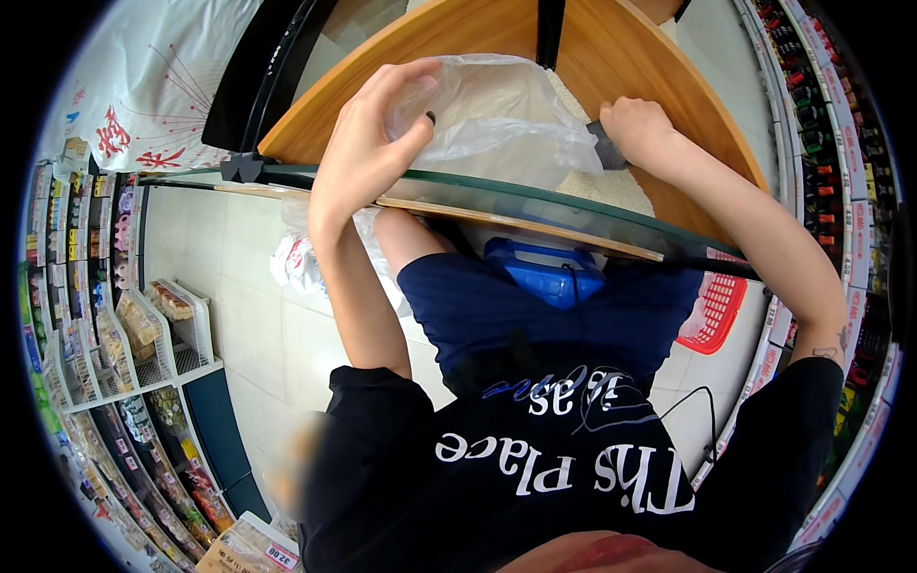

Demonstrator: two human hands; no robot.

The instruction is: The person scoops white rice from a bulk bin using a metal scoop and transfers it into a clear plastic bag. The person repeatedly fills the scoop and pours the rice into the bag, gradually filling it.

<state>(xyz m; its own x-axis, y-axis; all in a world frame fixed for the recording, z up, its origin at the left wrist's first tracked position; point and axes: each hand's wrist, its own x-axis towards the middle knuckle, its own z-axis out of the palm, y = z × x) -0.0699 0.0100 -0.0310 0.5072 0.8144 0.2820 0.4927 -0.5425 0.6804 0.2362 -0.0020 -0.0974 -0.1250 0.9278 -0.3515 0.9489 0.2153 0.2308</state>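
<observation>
My left hand (380, 136) holds the rim of a translucent plastic bag (494, 122), thumb and fingers at its left side. The bag lies with its mouth spread inside a wooden bin (609, 50) with a glass front panel (530, 193). My right hand (637, 132) is closed around a dark grey scoop or its handle (607, 147), just right of the bag. Pale rice-like grain (609, 192) shows beneath and beside the bag. How much the bag holds cannot be told.
A printed white sack (157, 86) stands at the upper left. Shelves of packaged goods (817, 129) line both sides. A blue plastic stool or case (548, 268) is below the glass, a red basket (720, 311) to the right, and white plastic bags (297, 261) lie on the floor.
</observation>
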